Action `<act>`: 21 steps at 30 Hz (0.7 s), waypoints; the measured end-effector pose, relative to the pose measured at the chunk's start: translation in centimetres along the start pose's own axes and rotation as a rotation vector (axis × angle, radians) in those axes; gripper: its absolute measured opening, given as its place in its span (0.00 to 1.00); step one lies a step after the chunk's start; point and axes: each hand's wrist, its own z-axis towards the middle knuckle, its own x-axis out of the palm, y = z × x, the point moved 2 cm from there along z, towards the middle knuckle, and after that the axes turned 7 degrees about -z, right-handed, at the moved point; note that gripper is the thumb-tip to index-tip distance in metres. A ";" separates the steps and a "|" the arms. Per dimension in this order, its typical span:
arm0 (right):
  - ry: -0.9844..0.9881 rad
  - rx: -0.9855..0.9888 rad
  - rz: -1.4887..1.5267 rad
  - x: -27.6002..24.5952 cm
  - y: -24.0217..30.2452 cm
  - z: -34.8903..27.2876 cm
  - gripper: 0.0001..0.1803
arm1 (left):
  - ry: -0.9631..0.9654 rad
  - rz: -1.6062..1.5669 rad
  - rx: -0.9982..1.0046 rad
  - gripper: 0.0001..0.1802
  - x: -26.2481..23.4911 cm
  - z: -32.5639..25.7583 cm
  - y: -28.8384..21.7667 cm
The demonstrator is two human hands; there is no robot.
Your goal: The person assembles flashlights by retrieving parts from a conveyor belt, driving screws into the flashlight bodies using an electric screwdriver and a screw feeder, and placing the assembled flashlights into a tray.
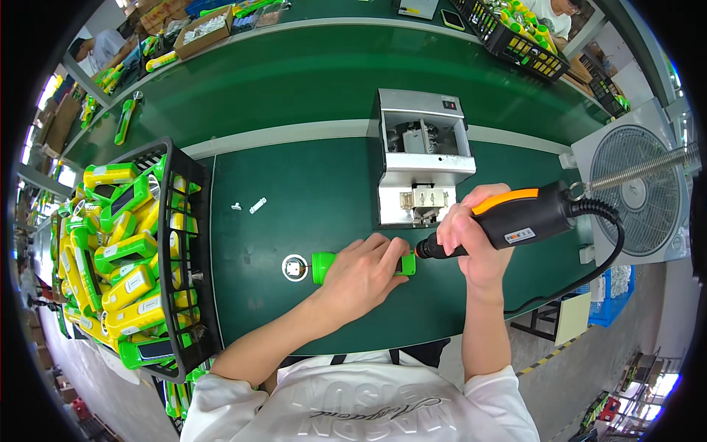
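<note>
Nearest the camera is the person's white shirt (368, 409), with both bare forearms rising from it onto the green worktop (294, 184). The left hand (361, 276) lies palm-down over a green flashlight (324, 267) that rests on its side on the worktop; the fingers are curled together over the body, pinning it down, so that only the round head end shows to the left of the hand and a short green end shows at the fingertips. Just left of the head end lies a round white-rimmed lens cap (295, 267), beside the flashlight; whether they touch cannot be told.

The right hand (475, 239) is wrapped around a black and orange electric screwdriver (515, 217), fingers closed tight on the grip. The tool lies nearly level, its dark nose pointing left and meeting the flashlight's end just beside the left fingertips. A black cord (600, 250) loops from the back of the tool, and a coiled spring (641, 171) runs from there to the right.

Behind the hands stands a grey metal screw feeder box (423, 166), open at the top. Two small white parts (250, 205) lie on the worktop to its left. At the left edge, a black wire basket (188, 250) is heaped with yellow and green flashlights (121, 272). A white fan (637, 195) stands to the right of the worktop. Beyond a pale strip, another black crate (515, 37) of yellow and green pieces sits at the far side.
</note>
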 end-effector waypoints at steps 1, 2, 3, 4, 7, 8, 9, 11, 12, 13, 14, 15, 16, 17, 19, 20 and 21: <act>0.002 0.004 -0.016 0.0 -0.1 0.0 0.12 | 0.003 0.002 0.001 0.24 0.0 0.0 0.0; 0.004 0.007 -0.032 0.1 -0.2 -0.1 0.12 | 0.005 0.000 -0.001 0.24 0.1 0.0 0.0; 0.002 0.011 -0.032 0.0 -0.4 -0.1 0.12 | 0.003 0.002 -0.001 0.23 0.1 0.0 0.1; 0.014 0.020 -0.045 0.0 -0.7 -0.1 0.12 | 0.002 0.003 -0.001 0.23 0.2 0.1 0.1; 0.038 0.022 -0.072 -0.1 -1.4 -0.4 0.13 | 0.005 0.009 0.002 0.23 0.1 0.3 -0.2; 0.052 0.011 -0.083 0.0 -1.5 -0.6 0.13 | 0.005 0.004 0.003 0.23 0.0 0.2 -0.2; 0.045 0.023 -0.151 -0.1 -1.8 -0.7 0.13 | 0.009 0.011 -0.005 0.23 0.0 0.0 0.0; 0.051 0.040 -0.150 0.0 -2.0 -1.0 0.12 | 0.012 0.014 -0.009 0.23 0.2 0.0 0.2; 0.064 0.054 -0.137 0.1 -2.0 -1.1 0.12 | 0.011 0.020 -0.015 0.23 0.1 -0.1 0.2; 0.056 0.041 -0.181 -0.1 -2.2 -1.3 0.12 | 0.010 0.027 -0.020 0.23 0.1 -0.1 0.2; 0.057 0.039 -0.181 -0.4 -2.2 -1.3 0.12 | 0.009 0.028 -0.019 0.23 0.0 0.0 0.1; 0.097 0.022 -0.199 -0.6 -2.1 -1.3 0.12 | 0.016 0.031 -0.024 0.22 0.0 0.0 0.0; 0.137 0.006 -0.217 -0.7 -2.1 -1.3 0.12 | 0.024 0.034 -0.030 0.22 0.0 0.0 0.0; 0.137 0.006 -0.216 -0.4 -1.9 -1.3 0.12 | 0.023 0.035 -0.030 0.22 -0.1 0.0 -0.1; 0.154 0.007 -0.080 0.4 -1.4 -1.4 0.11 | 0.022 0.042 -0.029 0.22 -0.1 0.1 -0.1; 0.154 0.007 -0.080 0.4 -1.4 -1.5 0.11 | 0.022 0.042 -0.029 0.22 -0.1 0.0 -0.1; 0.154 0.000 -0.099 0.3 -1.4 -1.5 0.11 | 0.020 0.045 -0.028 0.22 -0.1 0.0 -0.1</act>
